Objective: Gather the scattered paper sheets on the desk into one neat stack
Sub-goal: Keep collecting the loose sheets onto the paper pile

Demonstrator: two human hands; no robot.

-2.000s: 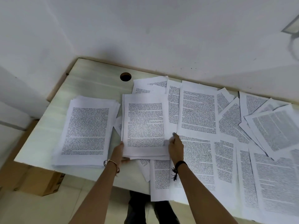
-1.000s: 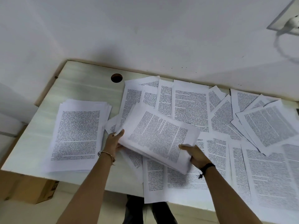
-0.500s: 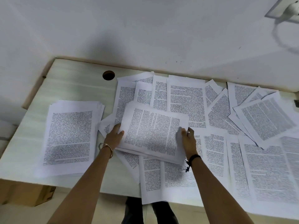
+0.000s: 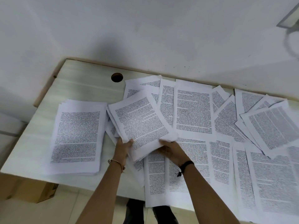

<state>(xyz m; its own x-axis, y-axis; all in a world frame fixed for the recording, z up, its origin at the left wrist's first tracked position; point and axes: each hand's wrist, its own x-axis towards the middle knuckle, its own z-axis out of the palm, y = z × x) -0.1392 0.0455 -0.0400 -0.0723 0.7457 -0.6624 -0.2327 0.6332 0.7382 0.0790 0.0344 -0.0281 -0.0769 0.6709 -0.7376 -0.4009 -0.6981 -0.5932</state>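
Holding a gathered bundle of printed sheets [image 4: 140,122] tilted above the surface [image 4: 80,88], both hands pinch its near edge: the left hand [image 4: 123,148] at the lower left corner with the thumb on top, the right hand [image 4: 171,149] at the lower right corner. The bundle hangs at centre frame, just right of the larger stack [image 4: 77,136] lying flat at left. Loose sheets [image 4: 194,113] overlap across the centre and right. The step in hand looks like moving the bundle onto the stack; next, its edges need squaring with the stack's before release.
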